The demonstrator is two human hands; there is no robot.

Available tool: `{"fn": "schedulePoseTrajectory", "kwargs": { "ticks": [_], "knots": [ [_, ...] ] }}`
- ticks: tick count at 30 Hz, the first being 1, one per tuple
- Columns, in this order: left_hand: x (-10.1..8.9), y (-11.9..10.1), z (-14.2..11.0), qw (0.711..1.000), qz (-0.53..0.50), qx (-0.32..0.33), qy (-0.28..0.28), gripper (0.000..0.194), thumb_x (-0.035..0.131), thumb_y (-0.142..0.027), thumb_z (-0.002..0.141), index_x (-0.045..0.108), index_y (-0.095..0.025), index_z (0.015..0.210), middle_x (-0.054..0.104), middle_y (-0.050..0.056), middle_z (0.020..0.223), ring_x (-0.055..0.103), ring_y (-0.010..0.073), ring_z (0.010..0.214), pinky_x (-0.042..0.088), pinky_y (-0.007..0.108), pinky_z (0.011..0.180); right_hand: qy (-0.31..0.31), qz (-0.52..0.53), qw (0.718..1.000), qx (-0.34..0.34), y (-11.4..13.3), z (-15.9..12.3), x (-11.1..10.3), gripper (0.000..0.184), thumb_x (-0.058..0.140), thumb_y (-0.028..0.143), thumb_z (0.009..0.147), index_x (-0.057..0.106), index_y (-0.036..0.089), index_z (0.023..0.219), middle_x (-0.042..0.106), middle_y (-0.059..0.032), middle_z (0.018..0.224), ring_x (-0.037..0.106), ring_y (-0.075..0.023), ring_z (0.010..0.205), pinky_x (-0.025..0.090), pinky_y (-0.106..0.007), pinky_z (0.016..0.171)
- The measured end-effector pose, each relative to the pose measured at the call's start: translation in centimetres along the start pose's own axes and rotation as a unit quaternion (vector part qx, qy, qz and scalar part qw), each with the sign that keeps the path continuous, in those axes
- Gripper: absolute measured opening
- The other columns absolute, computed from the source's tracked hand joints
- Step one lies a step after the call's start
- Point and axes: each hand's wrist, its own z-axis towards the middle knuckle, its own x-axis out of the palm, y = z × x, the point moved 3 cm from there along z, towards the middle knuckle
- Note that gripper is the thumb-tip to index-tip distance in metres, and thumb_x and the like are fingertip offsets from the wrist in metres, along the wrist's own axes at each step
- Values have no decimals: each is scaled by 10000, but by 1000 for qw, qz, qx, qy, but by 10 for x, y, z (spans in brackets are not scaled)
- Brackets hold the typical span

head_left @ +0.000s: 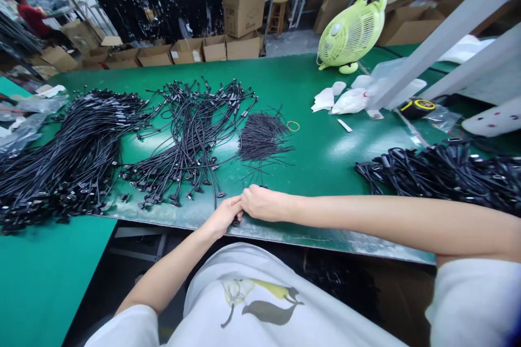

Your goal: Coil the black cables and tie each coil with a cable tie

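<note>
My left hand and my right hand meet at the near edge of the green table. Both are closed, fingers pinched together on a small black cable connector that peeks out between them. Just beyond my hands lies a spread of short black cables with connectors. A bundle of thin black ties lies a little further back, with a yellow rubber band beside it.
A big heap of black cables fills the left. Another pile of cables sits on the right. A green fan, white plastic bags and a tape measure stand at the back right. Cardboard boxes line the floor behind. A person in red is far left.
</note>
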Motion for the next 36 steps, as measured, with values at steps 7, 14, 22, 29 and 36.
{"fn": "schedulePoseTrajectory", "kwargs": {
  "ticks": [7,14,22,29,36],
  "knots": [
    [-5,-15,13,978,-129,120,-114,282,632,-338,761,696,-158,968,667,34,885,552,138,804,414,257,766,-71,309,897,307,-25,14,22,217,416,169,892,628,121,887,667,-119,861,571,-190,776,333,-280,636],
    [-21,-41,9,970,57,225,-79,140,599,-195,767,738,-196,779,642,62,1108,539,223,1114,373,363,1007,-248,660,601,377,-18,6,51,315,405,364,904,525,184,675,529,20,610,460,-114,575,341,-235,586],
    [-18,-30,-2,939,264,215,-44,229,536,-245,851,755,-197,902,594,56,880,535,183,848,425,333,844,-298,510,716,371,-17,-18,22,321,388,330,938,558,192,703,618,-36,743,525,-155,721,381,-278,721],
    [-27,-45,-15,966,168,183,66,327,558,-415,854,753,-153,873,627,59,789,541,158,719,422,288,719,-190,624,697,297,0,-6,38,316,410,327,925,555,182,684,610,-12,705,542,-141,693,378,-257,678],
    [-18,-11,-13,969,188,149,-56,464,448,-523,911,727,-156,961,630,64,834,573,171,787,449,303,798,-205,772,502,332,-7,-11,32,337,518,463,826,501,175,653,490,19,630,373,-88,554,246,-222,510]
  ]
}}
